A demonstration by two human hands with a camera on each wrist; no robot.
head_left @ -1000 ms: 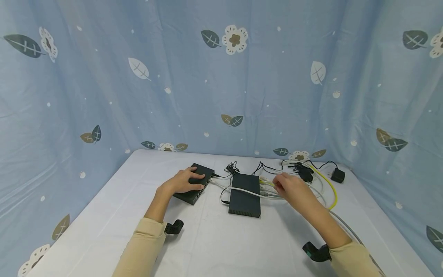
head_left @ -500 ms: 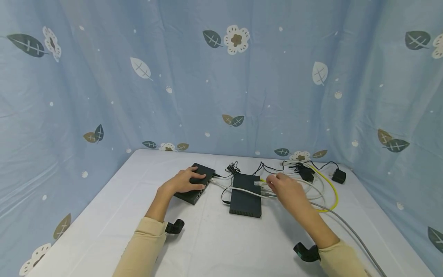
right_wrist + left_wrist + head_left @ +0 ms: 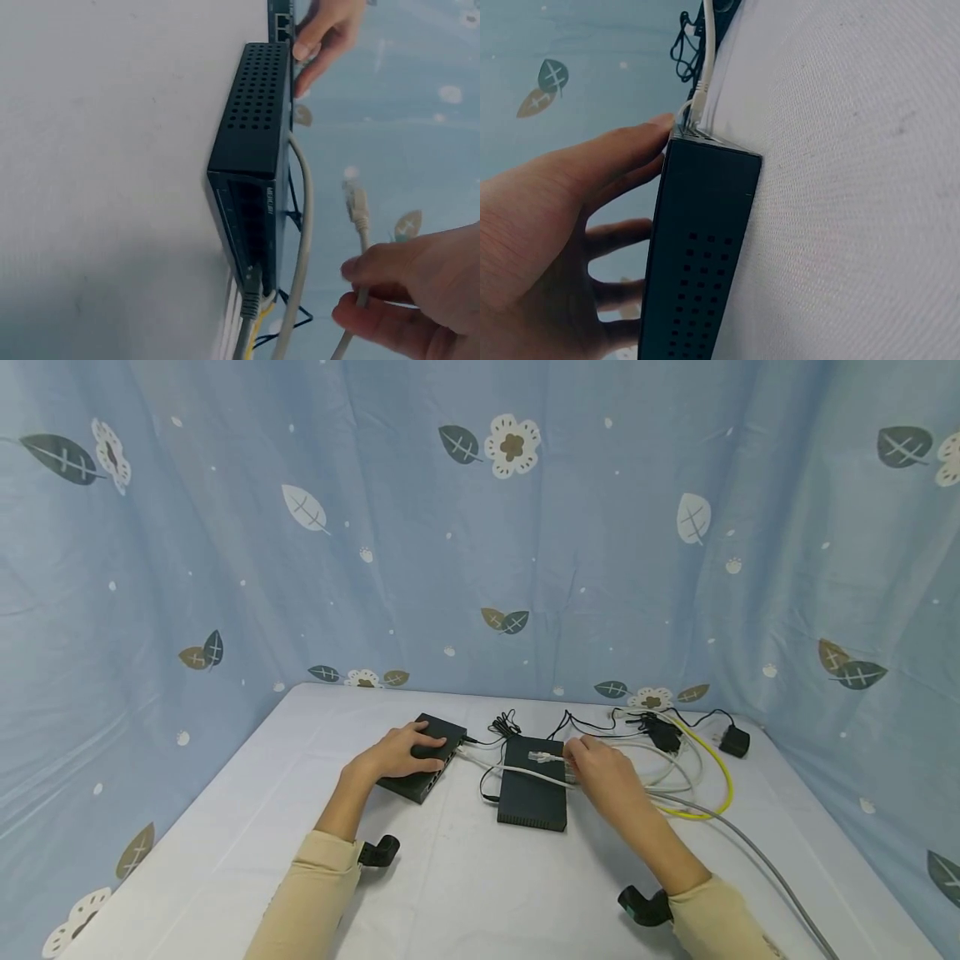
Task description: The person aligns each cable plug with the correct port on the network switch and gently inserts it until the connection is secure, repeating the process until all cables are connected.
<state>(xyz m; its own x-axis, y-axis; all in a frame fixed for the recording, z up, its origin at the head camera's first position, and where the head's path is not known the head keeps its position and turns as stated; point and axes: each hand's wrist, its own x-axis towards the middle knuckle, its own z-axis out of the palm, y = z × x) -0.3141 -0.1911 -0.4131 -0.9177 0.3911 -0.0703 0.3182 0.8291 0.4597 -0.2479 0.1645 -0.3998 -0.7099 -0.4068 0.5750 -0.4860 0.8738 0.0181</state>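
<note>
My left hand rests on top of a black network switch at the left, fingers spread over its lid and thumb by the port edge. A white network cable is plugged into that edge. With thumb and fingertips, my right hand pinches a white network cable just behind its clear plug. That plug points left above a second black switch. In the right wrist view, a grey cable sits in one of the second switch's front ports.
A yellow cable and loops of white cable lie right of the second switch. Further back are a black power adapter and a bundled black cord. The grey cable runs off toward the table's near right. A blue patterned curtain hangs behind.
My right hand has moved left, bringing the pinched white cable's plug from beside the second switch to above it. The left hand has stayed on its switch.
</note>
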